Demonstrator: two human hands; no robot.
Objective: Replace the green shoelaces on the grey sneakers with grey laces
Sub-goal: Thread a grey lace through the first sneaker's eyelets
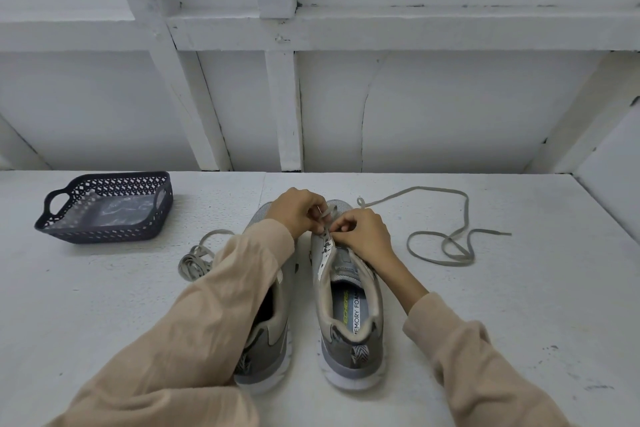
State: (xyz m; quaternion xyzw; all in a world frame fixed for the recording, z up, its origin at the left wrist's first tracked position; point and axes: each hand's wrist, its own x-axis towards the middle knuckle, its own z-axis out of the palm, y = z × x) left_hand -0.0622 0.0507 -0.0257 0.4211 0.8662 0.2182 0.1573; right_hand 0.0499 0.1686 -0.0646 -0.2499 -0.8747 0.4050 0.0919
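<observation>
Over the toe of the right-hand sneaker [349, 305], left hand [298, 210] and right hand [363, 232] pinch the grey lace [327, 215], fingers [317, 204] curled. White worktop [485, 305], white wall [450, 107].

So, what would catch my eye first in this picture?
The left hand and right hand pinch a grey lace at the front eyelets of the right-side sneaker. A loose lace snakes across the table to its right, and a dark basket sits far left.

Close together: left hand [298, 210], right hand [364, 231], fingers curled.
</observation>
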